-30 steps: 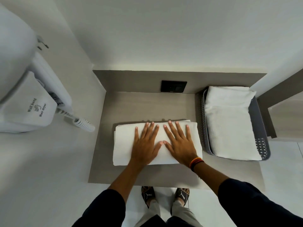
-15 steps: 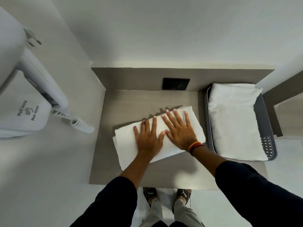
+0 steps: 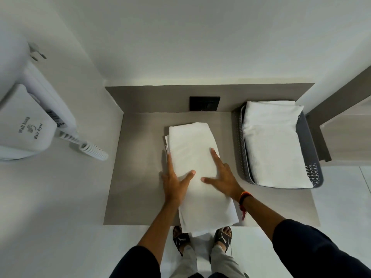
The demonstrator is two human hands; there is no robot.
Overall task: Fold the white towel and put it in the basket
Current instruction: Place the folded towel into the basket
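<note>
View from above, looking down past two dark sleeves at a grey desk [image 3: 140, 177] set in a white-walled corner. Nearest the viewer, two feet in black sandals [image 3: 181, 238] stand on the pale floor. Both forearms reach forward. The left hand [image 3: 174, 180] lies flat along the left edge of the towel, fingers straight and pointing away, thumb spread across onto the cloth. The right hand [image 3: 223, 177] lies flat on the right side of the towel, index finger stretched forward, thumb pointing left toward the other thumb; a red and black band [image 3: 244, 196] circles that wrist. Neither grip is closed: both hands are open and pressing down, not clutching anything.

The white towel [image 3: 192, 149] is folded into a long narrow strip with layered edges showing at its far left. It lies lengthwise away from the viewer, slightly slanted, with its near end hanging over the front edge of the desk. The hands rest on its middle part, one on each side.

Further right, a grey perforated basket [image 3: 312, 171] sits on the desk holding another folded white towel [image 3: 273, 141]. At the far wall is a black socket plate [image 3: 204, 103]. A wall hair dryer [image 3: 30, 121] hangs on the left
</note>
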